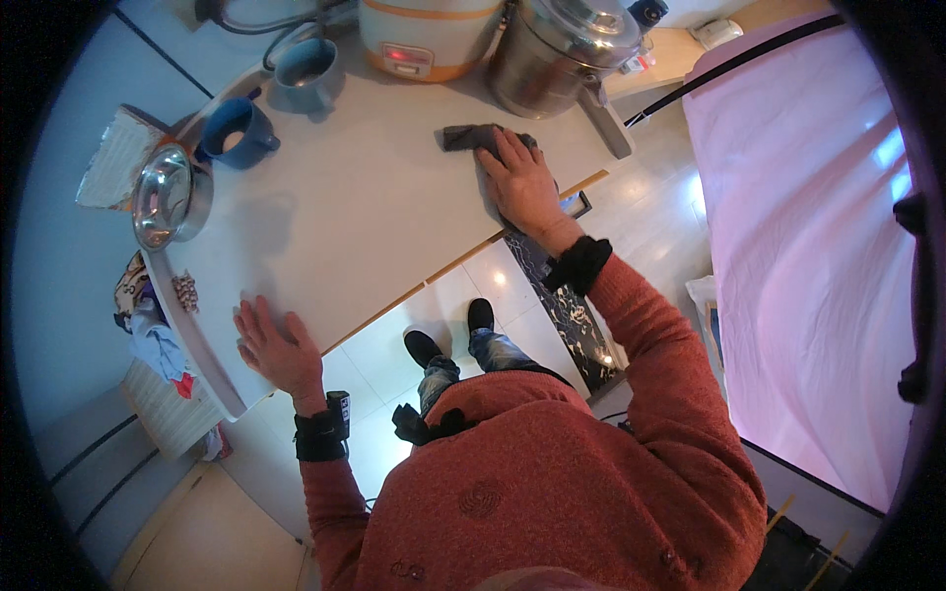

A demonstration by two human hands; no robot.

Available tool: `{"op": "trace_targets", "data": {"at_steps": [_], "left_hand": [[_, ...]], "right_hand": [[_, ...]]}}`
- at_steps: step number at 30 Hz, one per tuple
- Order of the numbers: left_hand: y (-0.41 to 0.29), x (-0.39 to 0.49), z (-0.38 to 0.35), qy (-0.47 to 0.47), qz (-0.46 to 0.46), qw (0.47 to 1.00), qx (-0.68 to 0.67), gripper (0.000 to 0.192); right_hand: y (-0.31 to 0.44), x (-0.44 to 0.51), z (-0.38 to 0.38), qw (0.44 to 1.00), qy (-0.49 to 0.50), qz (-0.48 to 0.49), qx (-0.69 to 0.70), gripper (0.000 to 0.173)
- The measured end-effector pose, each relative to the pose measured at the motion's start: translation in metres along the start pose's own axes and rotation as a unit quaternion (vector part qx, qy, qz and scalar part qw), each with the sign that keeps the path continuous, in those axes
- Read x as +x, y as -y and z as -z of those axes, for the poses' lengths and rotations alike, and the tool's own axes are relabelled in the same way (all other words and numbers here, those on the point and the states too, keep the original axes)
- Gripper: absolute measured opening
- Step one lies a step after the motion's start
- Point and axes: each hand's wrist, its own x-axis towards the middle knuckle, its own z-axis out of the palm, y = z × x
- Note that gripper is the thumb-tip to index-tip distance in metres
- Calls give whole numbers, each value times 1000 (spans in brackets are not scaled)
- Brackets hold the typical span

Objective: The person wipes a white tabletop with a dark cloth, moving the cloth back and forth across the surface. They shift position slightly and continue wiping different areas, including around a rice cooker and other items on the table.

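My right hand (523, 179) presses a dark grey cloth (465, 138) against the white tabletop (355, 199) near its right front edge; part of the cloth is hidden under the palm and fingers. Flat over the left front part of the table, my left hand (279, 346) has its fingers spread and holds nothing. A small patterned item (185, 291) lies by the raised left rim, a little beyond that hand. Farther back on the left are a steel bowl (164, 198), tilted on its side, a blue mug (242, 135) and a grey-blue mug (309, 70).
A rice cooker (432, 33) with a lit red light and a steel pressure cooker (562, 55) stand at the back, the latter's handle (606, 122) reaching towards the right edge. Pink fabric (805, 244) hangs at the right. Clothes (155, 343) sit beyond the left rim.
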Motion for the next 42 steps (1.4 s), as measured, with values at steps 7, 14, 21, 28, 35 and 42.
{"op": "trace_targets", "data": {"at_steps": [7, 14, 21, 28, 35, 42], "left_hand": [[-2, -1, 2, 10, 8, 1000, -2, 50], [1, -1, 1, 1, 7, 1000, -23, 48], [0, -1, 4, -2, 12, 999, -41, 49], [-4, 0, 6, 7, 17, 999, -35, 49], [-1, 0, 5, 0, 17, 999, -34, 51], [-1, -1, 5, -4, 18, 999, -42, 50]], "right_hand": [[-10, 54, -20, 998, 64, -9, 2, 44], [5, 79, -26, 984, 154, -85, 3, 57], [21, 39, -6, 982, 121, 27, 143, 72], [31, 42, 1, 972, 184, 126, 77, 65], [49, 106, -40, 984, 136, 108, 50, 54], [68, 156, -66, 990, 131, 57, -22, 51]]}}
